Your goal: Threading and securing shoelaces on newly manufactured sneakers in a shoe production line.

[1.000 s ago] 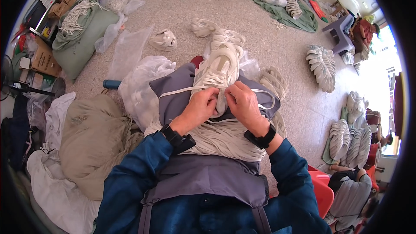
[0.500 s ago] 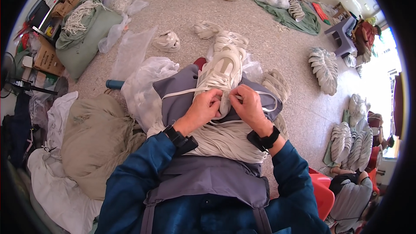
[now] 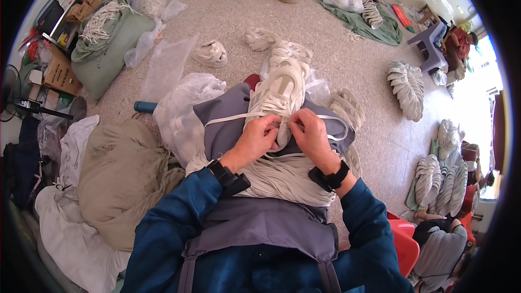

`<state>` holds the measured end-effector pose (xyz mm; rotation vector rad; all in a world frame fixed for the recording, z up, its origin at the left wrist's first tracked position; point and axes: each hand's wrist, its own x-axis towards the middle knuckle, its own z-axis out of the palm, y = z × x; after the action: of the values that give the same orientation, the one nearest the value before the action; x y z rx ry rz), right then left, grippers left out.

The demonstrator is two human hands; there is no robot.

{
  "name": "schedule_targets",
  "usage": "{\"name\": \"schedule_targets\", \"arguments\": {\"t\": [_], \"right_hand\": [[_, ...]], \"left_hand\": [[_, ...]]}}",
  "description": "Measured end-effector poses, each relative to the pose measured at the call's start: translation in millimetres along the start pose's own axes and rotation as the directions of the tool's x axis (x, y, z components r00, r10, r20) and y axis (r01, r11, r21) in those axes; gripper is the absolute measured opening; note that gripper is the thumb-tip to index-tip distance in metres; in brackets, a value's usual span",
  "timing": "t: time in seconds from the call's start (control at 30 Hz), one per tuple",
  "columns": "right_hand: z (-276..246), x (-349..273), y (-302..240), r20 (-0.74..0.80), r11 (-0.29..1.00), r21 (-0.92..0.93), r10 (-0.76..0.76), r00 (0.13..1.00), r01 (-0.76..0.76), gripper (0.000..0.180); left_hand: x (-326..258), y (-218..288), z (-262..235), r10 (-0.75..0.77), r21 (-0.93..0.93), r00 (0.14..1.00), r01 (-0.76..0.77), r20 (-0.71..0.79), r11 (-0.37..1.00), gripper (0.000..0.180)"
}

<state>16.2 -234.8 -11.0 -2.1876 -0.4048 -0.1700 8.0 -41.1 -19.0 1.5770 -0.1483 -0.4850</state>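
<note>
A cream and white shoe upper (image 3: pixel 281 88) lies over my lap, toe pointing away, with more uppers (image 3: pixel 291 51) lined up beyond it. Flat off-white shoelace (image 3: pixel 233 118) crosses its eyelets, one loose end trailing left and another (image 3: pixel 339 121) looping right. My left hand (image 3: pixel 259 137) is closed at the left edge of the upper's opening, fingertips partly hidden. Opposite it, my right hand (image 3: pixel 310 134) pinches at the eyelets on the right edge, where the lace runs under the fingers. Below both wrists a thick bundle of off-white laces (image 3: pixel 282 176) rests across my grey apron (image 3: pixel 260 225).
Loose shoe uppers (image 3: pixel 210 54) lie on the speckled floor. Clear plastic bags (image 3: pixel 184 111) and a beige cloth sack (image 3: pixel 119 171) are on my left. Stacked uppers (image 3: pixel 407 91) stand to the right, near a red stool (image 3: pixel 402 244). Other people sit along the right side.
The view has shifted very slightly. Both hands stay at the opening of the shoe upper, with only small finger movements; the lace ends lie much as before.
</note>
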Motion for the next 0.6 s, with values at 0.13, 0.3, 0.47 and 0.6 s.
{"name": "schedule_targets", "arguments": {"t": [0.13, 0.3, 0.47, 0.6], "right_hand": [[1, -7, -10, 0.092, 0.993, -0.016, -0.115, 0.989, 0.117, 0.020], [-1, -11, -28, 0.144, 0.986, -0.127, -0.091, 0.985, 0.109, 0.039], [0, -14, -23, 0.114, 0.963, -0.242, -0.090, 0.989, 0.115, 0.041], [2, -11, -30, 0.092, 0.972, -0.202, -0.104, 0.990, 0.121, 0.037]], "left_hand": [[0, -9, 2, -0.007, -0.006, 0.997, 0.006, -0.076, 1.000, 0.024], [7, -16, 5, 0.167, 0.166, 0.973, -0.141, -0.159, 0.976, 0.017], [-30, 13, -42, 0.370, 0.597, 0.913, -0.202, -0.173, 0.776, 0.012], [-95, -5, -181, 0.194, 0.469, 0.790, 0.131, -0.581, 0.873, 0.010]]}}
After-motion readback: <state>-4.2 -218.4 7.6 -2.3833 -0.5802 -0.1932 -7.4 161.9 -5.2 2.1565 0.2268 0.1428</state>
